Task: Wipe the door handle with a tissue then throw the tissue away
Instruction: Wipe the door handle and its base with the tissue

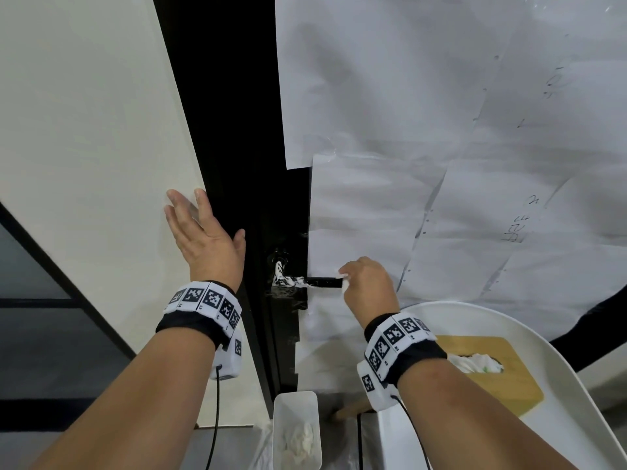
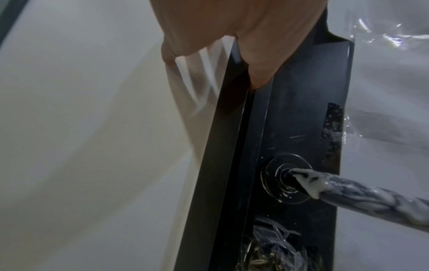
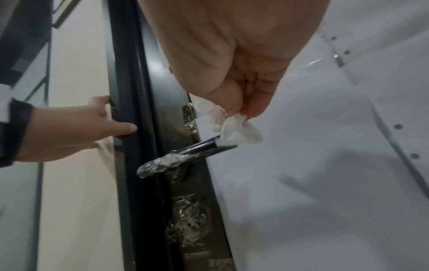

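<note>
At the door, we pinch a crumpled tissue [image 3: 236, 132] in our right hand [image 1: 368, 286], thumb and fingers curled round it, and hold it against the free end of the handle [image 1: 314, 282]. The handle is a dark lever; the part near the door's black edge [image 1: 268, 198] is smeared with a white, foamy substance, while the stretch beside the tissue looks bare and dark. Our left hand [image 1: 203, 232] lies flat and spread on the pale wall [image 1: 84, 130] at the left edge of the door, fingers straight, thumb on the black frame; it holds nothing. Sheets of white paper [image 1: 441, 130] under clear film cover the door face to the right of the handle. Below the handle stands a white bin [image 1: 278, 422] with used tissues inside. At lower right a white chair [image 1: 576, 401] carries a tissue box [image 1: 509, 381].
</note>
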